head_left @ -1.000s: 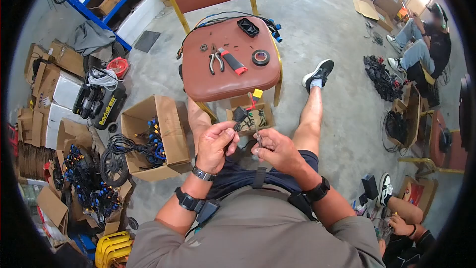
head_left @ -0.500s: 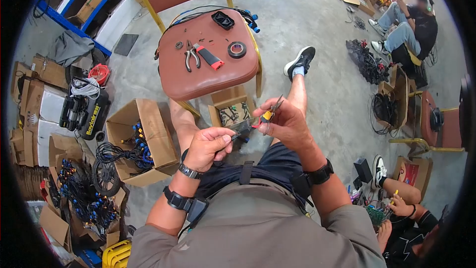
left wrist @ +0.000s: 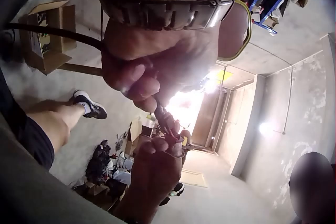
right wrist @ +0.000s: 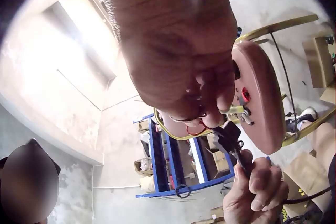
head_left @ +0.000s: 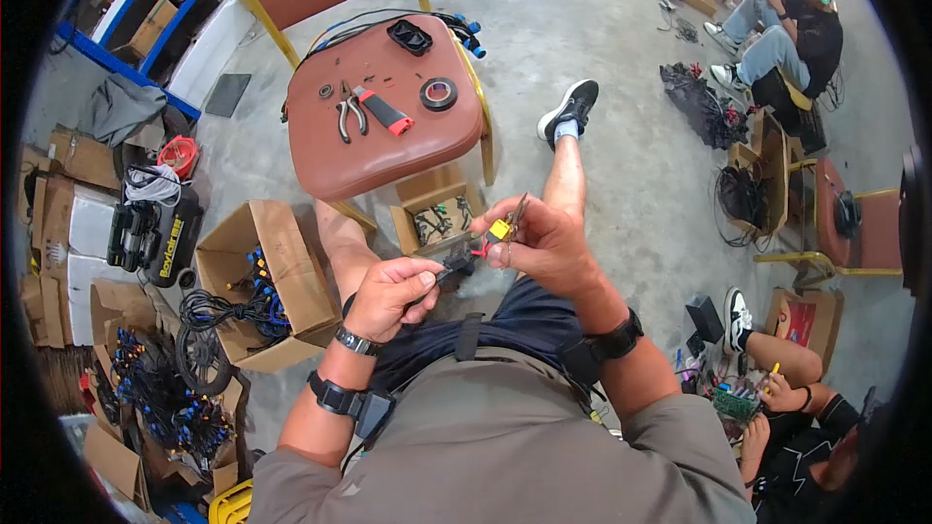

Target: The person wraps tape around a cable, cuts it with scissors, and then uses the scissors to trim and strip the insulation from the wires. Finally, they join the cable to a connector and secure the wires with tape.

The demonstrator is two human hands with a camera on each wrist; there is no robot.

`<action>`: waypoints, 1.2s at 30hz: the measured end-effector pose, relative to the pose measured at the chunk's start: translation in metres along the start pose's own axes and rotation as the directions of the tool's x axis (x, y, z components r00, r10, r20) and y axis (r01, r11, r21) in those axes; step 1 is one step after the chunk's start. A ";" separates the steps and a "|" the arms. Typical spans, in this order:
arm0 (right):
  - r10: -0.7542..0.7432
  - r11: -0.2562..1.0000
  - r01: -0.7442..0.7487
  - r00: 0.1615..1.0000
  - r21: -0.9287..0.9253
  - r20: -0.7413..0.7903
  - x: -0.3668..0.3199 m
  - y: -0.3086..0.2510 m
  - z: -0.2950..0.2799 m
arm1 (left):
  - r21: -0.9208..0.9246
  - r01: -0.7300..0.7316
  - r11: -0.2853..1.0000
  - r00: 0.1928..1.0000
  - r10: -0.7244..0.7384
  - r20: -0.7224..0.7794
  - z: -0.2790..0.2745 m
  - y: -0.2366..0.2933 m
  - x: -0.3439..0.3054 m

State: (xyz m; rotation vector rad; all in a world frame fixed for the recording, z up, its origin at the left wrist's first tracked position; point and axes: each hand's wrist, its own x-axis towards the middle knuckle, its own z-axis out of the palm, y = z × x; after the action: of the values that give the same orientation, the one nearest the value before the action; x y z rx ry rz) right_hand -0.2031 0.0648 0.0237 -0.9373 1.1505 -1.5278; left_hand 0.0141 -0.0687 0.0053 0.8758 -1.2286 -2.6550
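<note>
My left hand point(head_left: 388, 301) pinches a black cable between thumb and index finger, just behind a small black housing point(head_left: 456, 266). Short red wires point(head_left: 480, 249) run from that housing to a yellow plug connector point(head_left: 500, 229). Thumb and fingertips of my right hand point(head_left: 551, 250) close around the connector and its wires. A slim pointed metal tool point(head_left: 521, 210) sticks up from the same hand, its lower part hidden by the fingers. In the right wrist view the black housing point(right wrist: 229, 136) spans the gap between both hands.
Ahead stands a chair point(head_left: 388, 160) bearing pliers point(head_left: 350, 116), a red-black tool point(head_left: 383, 112) and black tape point(head_left: 439, 93). A small carton point(head_left: 404, 227) of parts sits beneath. Cartons of cables point(head_left: 306, 281) lie left; two people sit at right.
My right hand has risen and turned, moving from the tool alone to also gripping the yellow connector. My left hand still holds the cable. The head view has shifted right.
</note>
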 end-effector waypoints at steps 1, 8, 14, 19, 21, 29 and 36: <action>0.001 1.000 -0.001 1.000 0.000 -0.003 -0.001 0.000 0.001 | 0.000 0.003 1.000 1.000 -0.003 0.002 0.001 -0.001 0.001; -0.015 0.988 0.032 0.994 0.152 -0.110 -0.002 0.003 0.002 | 0.170 0.031 0.985 1.000 -0.030 -0.007 0.010 0.000 0.002; 0.054 0.989 -0.029 0.983 0.142 -0.176 -0.006 -0.001 -0.005 | 0.356 -0.093 0.930 0.996 0.088 0.031 0.013 -0.009 0.000; 0.116 0.988 -0.088 0.966 0.130 -0.233 -0.006 0.004 -0.008 | 0.489 -0.103 0.866 0.991 0.134 -0.029 0.024 -0.008 -0.006; 0.100 0.989 -0.073 0.969 0.125 -0.224 -0.007 0.005 -0.012 | 0.533 -0.160 0.831 0.980 0.198 -0.014 0.028 -0.007 -0.006; 0.108 0.992 -0.086 0.954 0.091 -0.281 -0.002 0.006 -0.015 | 0.693 -0.321 0.645 0.942 0.296 0.161 0.032 -0.005 -0.002; 0.129 0.991 -0.137 0.920 0.005 -0.370 0.004 0.020 -0.013 | 0.902 -0.429 0.055 0.794 0.499 0.347 0.046 0.003 0.003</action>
State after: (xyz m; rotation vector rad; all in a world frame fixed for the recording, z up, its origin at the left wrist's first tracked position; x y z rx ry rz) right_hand -0.2110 0.0622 0.0014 -0.5806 1.4672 -1.6243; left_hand -0.0128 -0.0406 0.0295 0.3771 -2.6211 -1.0466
